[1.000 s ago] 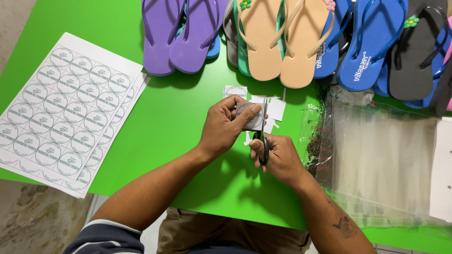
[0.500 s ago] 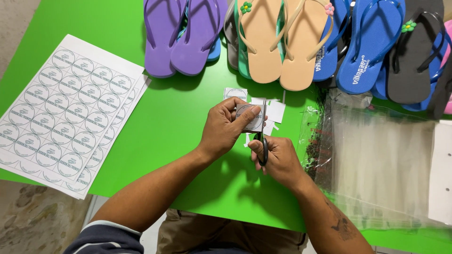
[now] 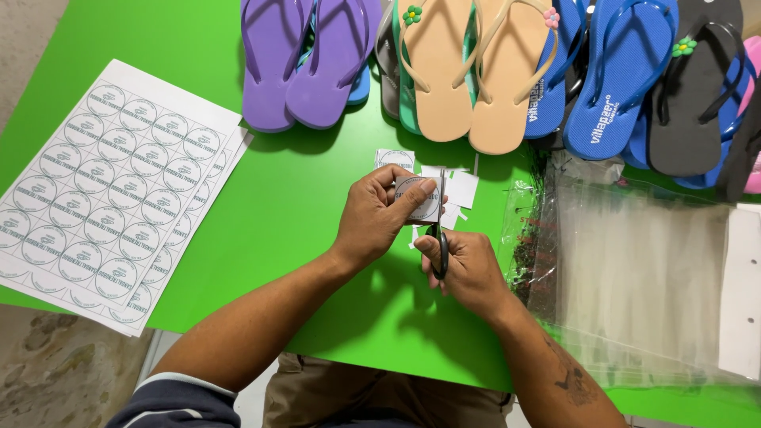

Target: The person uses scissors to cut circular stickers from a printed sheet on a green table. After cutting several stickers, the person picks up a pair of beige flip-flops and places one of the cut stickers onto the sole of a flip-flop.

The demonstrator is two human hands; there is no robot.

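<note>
White paper label square [image 3: 420, 198], printed with a round mark, sits pinched between our left hand [image 3: 379, 214] thumb and fingers above the green table [image 3: 293, 206]. Our right hand [image 3: 468, 265], just below and beside it, grips black-handled scissors [image 3: 441, 230], blades up against the label's right edge. Cut scraps [image 3: 461, 190] lie just behind. Sticker sheets [image 3: 103, 190] lie well left; flip-flops [image 3: 460, 71] beyond; clear bags [image 3: 642, 277] to the right.

Left hand [image 3: 379, 218] pinching paper label [image 3: 420, 198], right hand [image 3: 468, 265] working scissors [image 3: 441, 230], green table [image 3: 301, 206]
</note>
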